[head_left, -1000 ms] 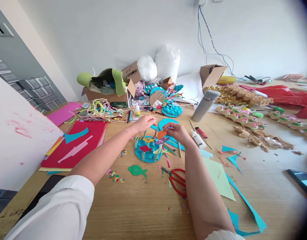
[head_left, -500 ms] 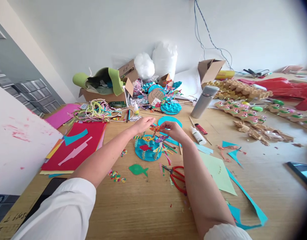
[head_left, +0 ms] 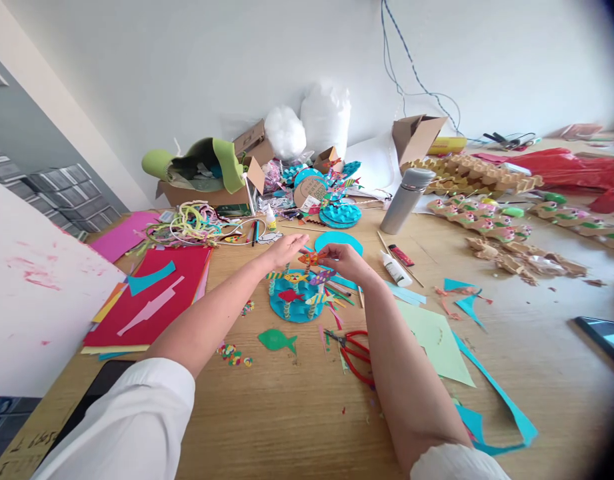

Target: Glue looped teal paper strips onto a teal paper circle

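Head view: the desk [head_left: 237, 413] reaches past the frame, with red paper [head_left: 193, 270] on the left and a gray flask [head_left: 407, 200] standing beyond the work, to the right. The craft sits mid-desk: a round blue base [head_left: 299, 315] carrying paper fish on striped posts. Scissors [head_left: 357, 353] lie near its right side, a green fish [head_left: 277, 340] just in front. The left hand [head_left: 285, 251] hovers over the back of the base, fingers mostly straight; I can't tell if they grip anything. The right hand [head_left: 347, 261] pinches the orange fish [head_left: 311, 259] above the base, close to a post top.

A crooked push could bend that post or crease the fish — the posts look slim. With the fish set so close together, a knuckle might knock the purple fish [head_left: 323, 277]. If glue is involved, letting go too soon might leave it tilted.

Room is tightest behind, between the blue disc [head_left: 339, 243] and the 2 hands. The right forearm runs close to the scissors' handles, so a sweep could drag them. The widest stretch of wood is nearest the person — just a few tiny scraps there.
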A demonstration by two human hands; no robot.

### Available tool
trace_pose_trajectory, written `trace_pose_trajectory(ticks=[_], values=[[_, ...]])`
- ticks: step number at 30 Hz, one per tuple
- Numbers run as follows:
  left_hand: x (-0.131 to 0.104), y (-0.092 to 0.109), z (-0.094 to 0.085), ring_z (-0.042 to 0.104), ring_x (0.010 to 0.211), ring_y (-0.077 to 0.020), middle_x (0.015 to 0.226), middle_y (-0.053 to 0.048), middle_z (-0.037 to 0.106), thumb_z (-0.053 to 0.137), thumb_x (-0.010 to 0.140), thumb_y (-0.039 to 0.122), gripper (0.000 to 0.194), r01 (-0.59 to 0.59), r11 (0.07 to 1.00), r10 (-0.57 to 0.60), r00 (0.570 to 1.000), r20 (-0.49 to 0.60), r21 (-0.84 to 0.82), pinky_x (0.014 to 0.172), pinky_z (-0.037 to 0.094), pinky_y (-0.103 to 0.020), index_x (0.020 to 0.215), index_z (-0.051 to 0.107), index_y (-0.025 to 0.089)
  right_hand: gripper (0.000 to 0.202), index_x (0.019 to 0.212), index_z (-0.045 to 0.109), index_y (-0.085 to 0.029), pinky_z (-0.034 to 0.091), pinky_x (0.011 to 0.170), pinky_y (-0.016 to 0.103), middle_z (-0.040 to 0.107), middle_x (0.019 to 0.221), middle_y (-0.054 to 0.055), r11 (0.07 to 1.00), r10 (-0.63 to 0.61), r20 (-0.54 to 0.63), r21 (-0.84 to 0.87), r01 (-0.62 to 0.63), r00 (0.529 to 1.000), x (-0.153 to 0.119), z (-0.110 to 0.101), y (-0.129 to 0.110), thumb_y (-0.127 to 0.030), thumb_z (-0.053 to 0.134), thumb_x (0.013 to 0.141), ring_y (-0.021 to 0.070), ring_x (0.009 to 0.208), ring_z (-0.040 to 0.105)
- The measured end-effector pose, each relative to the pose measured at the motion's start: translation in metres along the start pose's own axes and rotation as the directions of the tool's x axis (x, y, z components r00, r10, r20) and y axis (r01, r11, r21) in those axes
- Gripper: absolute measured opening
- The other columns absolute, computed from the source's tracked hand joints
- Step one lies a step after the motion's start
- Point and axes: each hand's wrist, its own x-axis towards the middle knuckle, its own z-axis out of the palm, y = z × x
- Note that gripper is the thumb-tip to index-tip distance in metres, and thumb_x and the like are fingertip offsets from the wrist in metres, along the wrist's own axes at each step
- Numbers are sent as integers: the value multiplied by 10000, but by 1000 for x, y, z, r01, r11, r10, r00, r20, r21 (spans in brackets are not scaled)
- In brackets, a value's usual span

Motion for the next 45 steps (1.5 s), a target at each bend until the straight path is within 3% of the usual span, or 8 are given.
trace_pose_trajectory(ticks=[6,10,16,22,31,45], values=[[0,2,-1,686,1025,-226,919,-43,749,411,966,445,387,-1,1000,1,1000,7,1,966,474,-334,1006,676,165,295,755,684,-167,445,579,271,704,699,24,1000,6,-19,0,-6,1000,2,2,4,-428,752,635,144,614,589],[1,1,-1,690,1026,-216,1007,-72,752,464,908,265,327,11,1000,-11,1000,19,7,965,480,-332,1147,648,140,294,755,676,-172,438,566,266,702,703,27,1000,18,-38,6,-18,999,4,4,7,-427,752,629,147,619,588],[1,-2,3,704,988,-229,982,-88,759,607,742,104,546,18,998,-22,998,56,60,918,513,-344,1287,572,115,278,756,672,-176,420,559,263,689,697,27,999,32,-59,-4,-32,998,6,5,11,-414,736,628,146,615,573],[0,4,6,712,974,-255,998,-120,759,787,658,144,668,-1,991,-7,998,62,134,934,503,-365,1286,567,98,217,741,674,-173,424,556,260,689,698,33,999,33,-60,-22,-34,998,8,5,12,-358,720,636,147,617,568],[1,10,10,710,952,-223,963,-55,768,724,731,114,550,21,946,-22,1000,0,324,930,505,-334,1264,601,165,221,717,683,-154,376,509,235,655,629,16,998,46,-63,-43,-49,997,9,6,10,-351,713,622,120,562,517],[7,12,6,710,956,-224,936,-38,768,724,720,117,585,-45,872,13,997,70,487,882,522,-305,1287,601,188,192,692,690,-148,387,526,240,641,593,5,997,42,-59,-66,-46,997,8,6,3,-315,723,603,116,551,521]])
